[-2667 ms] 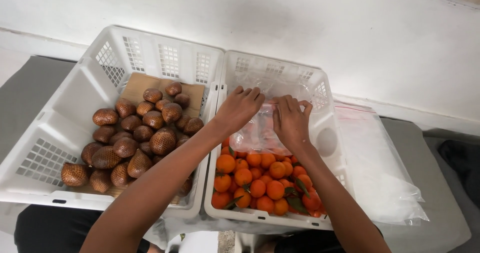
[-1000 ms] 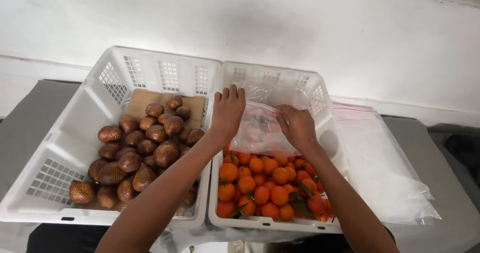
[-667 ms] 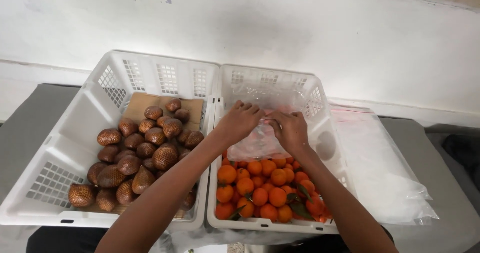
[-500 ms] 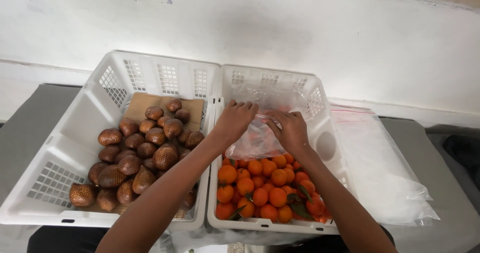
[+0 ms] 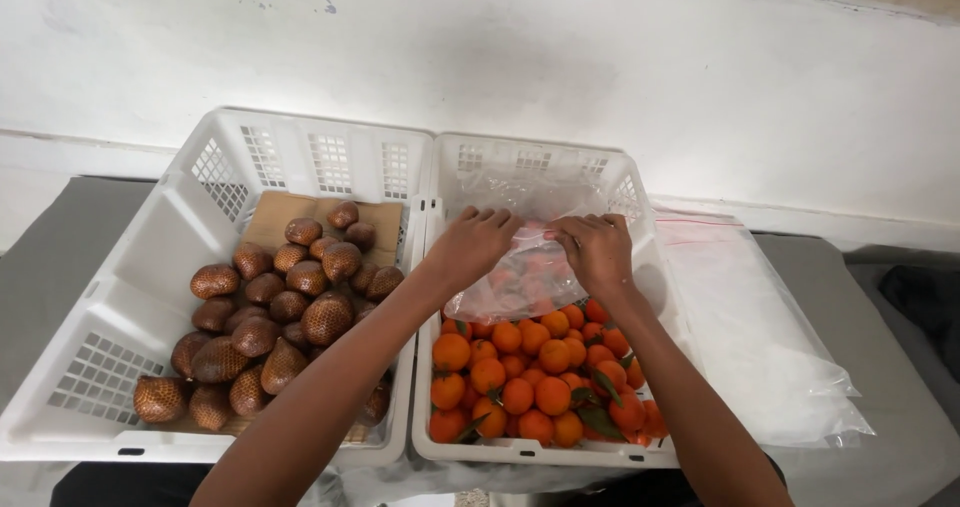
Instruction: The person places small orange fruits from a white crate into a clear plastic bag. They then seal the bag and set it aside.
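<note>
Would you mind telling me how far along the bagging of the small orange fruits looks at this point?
Done: a clear plastic bag already holds some orange fruit. In hand: the left hand and right hand both grip the bag's top edge over the right white plastic crate. Left: many loose small orange fruits lie in that crate, and a stack of clear bags lies beside it.

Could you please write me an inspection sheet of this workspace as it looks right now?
Surface: grey table.
Job's things: clear plastic bag with oranges inside, held over loose oranges in the right white crate.
Clutter: left white crate with brown scaly fruit on cardboard; stack of clear bags to the right.
Grippers: left hand and right hand both grip the bag's top.
Cables: nothing seen.
Surroundings: white wall.
</note>
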